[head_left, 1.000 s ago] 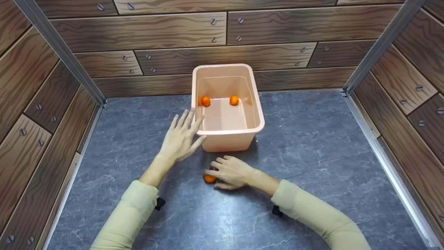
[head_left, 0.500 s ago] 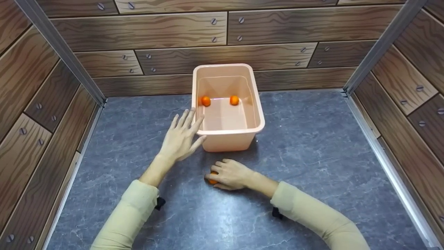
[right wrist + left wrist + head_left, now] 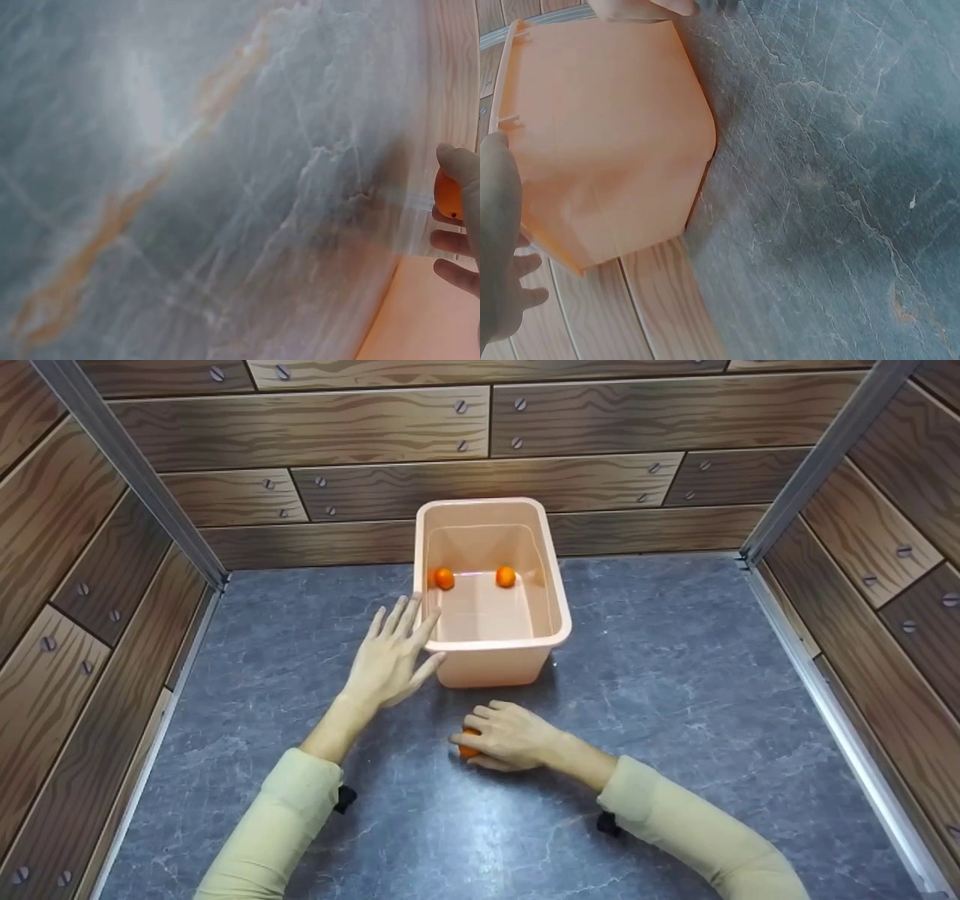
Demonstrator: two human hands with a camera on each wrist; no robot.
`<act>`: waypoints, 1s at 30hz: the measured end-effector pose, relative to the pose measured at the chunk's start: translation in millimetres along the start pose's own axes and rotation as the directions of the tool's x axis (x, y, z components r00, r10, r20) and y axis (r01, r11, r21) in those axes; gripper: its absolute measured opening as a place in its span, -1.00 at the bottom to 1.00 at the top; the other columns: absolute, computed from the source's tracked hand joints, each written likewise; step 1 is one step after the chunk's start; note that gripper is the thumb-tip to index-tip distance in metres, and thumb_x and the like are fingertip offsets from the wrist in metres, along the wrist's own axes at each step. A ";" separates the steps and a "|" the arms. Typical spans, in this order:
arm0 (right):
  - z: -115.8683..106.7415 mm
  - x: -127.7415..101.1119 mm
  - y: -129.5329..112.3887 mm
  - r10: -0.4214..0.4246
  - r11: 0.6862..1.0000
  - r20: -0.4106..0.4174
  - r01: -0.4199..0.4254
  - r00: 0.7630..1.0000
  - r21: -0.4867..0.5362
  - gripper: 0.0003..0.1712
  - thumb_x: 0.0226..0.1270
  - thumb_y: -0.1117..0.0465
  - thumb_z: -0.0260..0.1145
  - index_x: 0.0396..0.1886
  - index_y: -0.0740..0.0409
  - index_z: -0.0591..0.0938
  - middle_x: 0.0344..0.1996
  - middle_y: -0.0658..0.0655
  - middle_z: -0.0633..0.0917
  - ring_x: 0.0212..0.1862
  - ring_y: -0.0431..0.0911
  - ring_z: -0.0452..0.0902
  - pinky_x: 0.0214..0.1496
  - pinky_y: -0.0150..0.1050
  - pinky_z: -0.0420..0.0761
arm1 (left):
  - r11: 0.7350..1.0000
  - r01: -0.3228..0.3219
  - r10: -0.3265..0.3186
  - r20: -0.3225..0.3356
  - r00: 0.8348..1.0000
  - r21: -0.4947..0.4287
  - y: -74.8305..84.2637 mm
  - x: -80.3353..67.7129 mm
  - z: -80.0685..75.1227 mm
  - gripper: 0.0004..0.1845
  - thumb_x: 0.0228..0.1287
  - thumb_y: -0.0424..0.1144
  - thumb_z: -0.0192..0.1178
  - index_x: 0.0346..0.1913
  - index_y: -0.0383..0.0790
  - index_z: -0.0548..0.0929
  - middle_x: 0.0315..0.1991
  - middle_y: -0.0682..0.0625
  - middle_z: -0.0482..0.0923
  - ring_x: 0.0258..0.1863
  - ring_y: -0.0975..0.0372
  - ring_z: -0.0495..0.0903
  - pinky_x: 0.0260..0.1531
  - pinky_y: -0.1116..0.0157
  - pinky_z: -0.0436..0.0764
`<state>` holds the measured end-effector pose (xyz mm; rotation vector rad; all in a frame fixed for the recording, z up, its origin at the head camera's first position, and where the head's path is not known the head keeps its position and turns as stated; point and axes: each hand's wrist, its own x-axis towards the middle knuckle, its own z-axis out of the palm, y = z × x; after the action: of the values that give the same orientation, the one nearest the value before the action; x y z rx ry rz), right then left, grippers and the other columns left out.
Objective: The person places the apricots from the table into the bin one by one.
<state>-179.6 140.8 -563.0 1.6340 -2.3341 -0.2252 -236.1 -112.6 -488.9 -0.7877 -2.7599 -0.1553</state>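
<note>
A peach plastic bin (image 3: 556, 630) stands on the grey marbled floor, and two small orange balls (image 3: 444, 578) (image 3: 505, 577) lie inside at its far end. My left hand (image 3: 390, 656) rests flat with straight fingers against the bin's left front corner; the left wrist view shows the bin's outer wall (image 3: 607, 135) beside that hand. In front of the bin my right hand (image 3: 504, 733) curls its fingers round a third orange ball (image 3: 466, 750), mostly hidden under them. The right wrist view shows that ball (image 3: 448, 196) between thumb and fingers.
Wood-pattern walls with screws and metal corner posts (image 3: 124, 465) enclose the grey floor (image 3: 675, 675) on three sides. Bare floor spreads to the right of the bin and toward the near edge.
My right hand has closed its fingers over the orange ball and drawn slightly right; the ball is now more covered. The left hand and bin have not moved.
</note>
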 end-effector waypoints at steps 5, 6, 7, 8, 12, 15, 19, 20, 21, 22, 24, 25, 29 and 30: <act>-6.6 -6.5 0.7 0.013 1.000 -0.037 -0.013 0.999 -0.005 -0.49 0.50 -0.24 0.27 0.33 -0.20 0.61 -0.08 -0.06 0.72 -0.09 -0.09 0.64 -0.08 -0.20 0.66 | 1.000 0.000 0.000 0.001 1.000 -0.008 0.2 0.2 -0.1 -0.24 0.60 0.29 -0.12 0.67 0.00 0.23 0.72 -0.22 0.05 0.67 -0.15 0.19 0.64 -0.20 0.21; -8.0 -7.9 0.8 0.013 1.000 -0.043 -0.014 0.999 -0.005 -0.48 0.50 -0.24 0.27 0.33 -0.20 0.61 -0.07 -0.05 0.72 -0.08 -0.09 0.64 -0.08 -0.20 0.66 | 1.000 -0.001 0.001 -0.001 1.000 -0.008 0.2 0.1 0.1 -0.25 0.60 0.29 -0.11 0.67 -0.01 0.24 0.72 -0.22 0.06 0.67 -0.15 0.19 0.63 -0.20 0.21; -9.6 -9.3 0.9 0.014 1.000 -0.048 -0.015 0.999 -0.004 -0.48 0.49 -0.24 0.28 0.33 -0.20 0.61 -0.06 -0.05 0.73 -0.07 -0.09 0.65 -0.07 -0.20 0.66 | 1.000 -0.003 0.003 -0.007 1.000 -0.010 0.2 0.1 0.1 -0.25 0.60 0.28 -0.10 0.67 -0.01 0.24 0.71 -0.22 0.07 0.67 -0.16 0.20 0.63 -0.21 0.21; -11.1 -10.6 1.0 0.014 1.000 -0.052 -0.015 0.999 -0.005 -0.47 0.49 -0.24 0.28 0.33 -0.20 0.61 -0.05 -0.04 0.73 -0.06 -0.09 0.65 -0.06 -0.20 0.67 | 1.000 -0.005 0.005 -0.010 1.000 -0.011 0.3 0.0 0.1 -0.25 0.60 0.27 -0.10 0.67 -0.02 0.25 0.71 -0.23 0.07 0.66 -0.16 0.21 0.63 -0.21 0.22; -19.7 -15.6 2.5 0.015 1.000 -0.082 -0.017 0.997 -0.022 -0.46 0.46 -0.23 0.31 0.33 -0.20 0.62 -0.05 -0.04 0.74 -0.04 -0.10 0.66 -0.05 -0.22 0.68 | 1.000 -0.007 0.006 -0.013 1.000 -0.004 0.3 -0.4 -0.1 -0.26 0.60 0.27 -0.10 0.67 0.00 0.24 0.71 -0.22 0.08 0.66 -0.15 0.22 0.62 -0.21 0.24; -27.6 -18.7 4.5 0.016 0.999 -0.114 -0.021 0.993 -0.037 -0.48 0.46 -0.21 0.32 0.32 -0.19 0.64 -0.06 -0.06 0.74 -0.05 -0.11 0.66 -0.05 -0.23 0.68 | 1.000 -0.007 0.007 -0.011 1.000 -0.005 0.2 -0.5 -0.4 -0.25 0.60 0.28 -0.11 0.67 0.00 0.23 0.72 -0.21 0.07 0.66 -0.15 0.21 0.62 -0.21 0.23; -37.4 -22.4 7.5 0.018 0.999 -0.156 -0.025 0.988 -0.042 -0.49 0.44 -0.18 0.36 0.30 -0.18 0.65 -0.07 -0.06 0.76 -0.05 -0.12 0.68 -0.05 -0.23 0.68 | 1.000 -0.007 0.007 -0.006 1.000 -0.001 -0.2 -0.1 -0.6 -0.24 0.60 0.29 -0.12 0.68 0.01 0.22 0.72 -0.21 0.06 0.66 -0.15 0.20 0.63 -0.21 0.22; -39.6 -23.2 7.9 0.018 0.999 -0.164 -0.025 0.986 -0.041 -0.49 0.42 -0.17 0.37 0.30 -0.18 0.65 -0.07 -0.06 0.76 -0.05 -0.12 0.68 -0.06 -0.23 0.68 | 1.000 -0.008 0.008 -0.005 1.000 0.001 -0.4 -0.1 -0.6 -0.24 0.60 0.29 -0.12 0.68 0.01 0.22 0.72 -0.22 0.06 0.66 -0.15 0.20 0.63 -0.21 0.22; -41.7 -23.9 8.5 0.019 0.999 -0.170 -0.026 0.985 -0.042 -0.49 0.42 -0.18 0.38 0.29 -0.18 0.65 -0.07 -0.05 0.77 -0.05 -0.12 0.69 -0.05 -0.22 0.68 | 1.000 -0.008 0.008 -0.004 1.000 0.003 -0.5 -0.1 -0.7 -0.24 0.60 0.29 -0.13 0.68 0.01 0.22 0.72 -0.22 0.06 0.66 -0.16 0.20 0.63 -0.21 0.22; -43.7 -24.7 9.2 0.019 0.999 -0.172 -0.028 0.985 -0.045 -0.49 0.43 -0.18 0.37 0.29 -0.18 0.65 -0.06 -0.05 0.77 -0.04 -0.13 0.69 -0.05 -0.22 0.69 | 1.000 -0.009 0.009 -0.006 1.000 0.003 -0.7 -0.1 -0.5 -0.24 0.60 0.29 -0.13 0.68 0.00 0.22 0.72 -0.22 0.07 0.66 -0.16 0.21 0.62 -0.21 0.22; -47.9 -25.9 10.2 0.021 0.998 -0.175 -0.030 0.984 -0.052 -0.49 0.44 -0.19 0.37 0.29 -0.17 0.65 -0.06 -0.05 0.78 -0.03 -0.13 0.69 -0.03 -0.22 0.69 | 1.000 -0.011 0.011 -0.012 1.000 0.005 -0.8 -0.2 -0.2 -0.24 0.60 0.29 -0.13 0.67 -0.01 0.23 0.71 -0.22 0.07 0.66 -0.16 0.21 0.62 -0.22 0.23; -49.9 -26.3 10.8 0.023 0.998 -0.181 -0.033 0.983 -0.055 -0.48 0.43 -0.19 0.38 0.29 -0.17 0.65 -0.06 -0.05 0.78 -0.03 -0.12 0.70 -0.02 -0.22 0.70 | 1.000 -0.011 0.011 -0.012 1.000 0.004 -0.8 -0.4 -0.2 -0.24 0.60 0.29 -0.13 0.67 -0.01 0.23 0.71 -0.22 0.07 0.66 -0.16 0.21 0.62 -0.22 0.23; -58.7 -28.0 14.2 0.015 0.996 -0.222 -0.034 0.975 -0.082 -0.46 0.38 -0.19 0.43 0.27 -0.13 0.66 -0.08 -0.03 0.80 -0.06 -0.10 0.71 -0.04 -0.21 0.70 | 1.000 -0.011 0.011 -0.021 1.000 -0.005 -0.5 -0.9 0.2 -0.25 0.60 0.29 -0.11 0.66 -0.02 0.26 0.71 -0.22 0.08 0.66 -0.16 0.20 0.62 -0.22 0.23; -61.0 -28.4 15.4 0.012 0.996 -0.234 -0.033 0.972 -0.086 -0.45 0.35 -0.18 0.45 0.27 -0.12 0.67 -0.09 -0.02 0.80 -0.07 -0.09 0.71 -0.06 -0.20 0.71 | 1.000 -0.011 0.011 -0.021 1.000 -0.007 -0.4 -0.9 0.0 -0.25 0.60 0.29 -0.10 0.66 -0.02 0.26 0.71 -0.22 0.07 0.66 -0.16 0.20 0.62 -0.22 0.23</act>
<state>-165.0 174.8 -504.8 1.5024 -2.1340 -0.1223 -235.6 -113.3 -489.1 -0.7982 -2.7363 -0.1698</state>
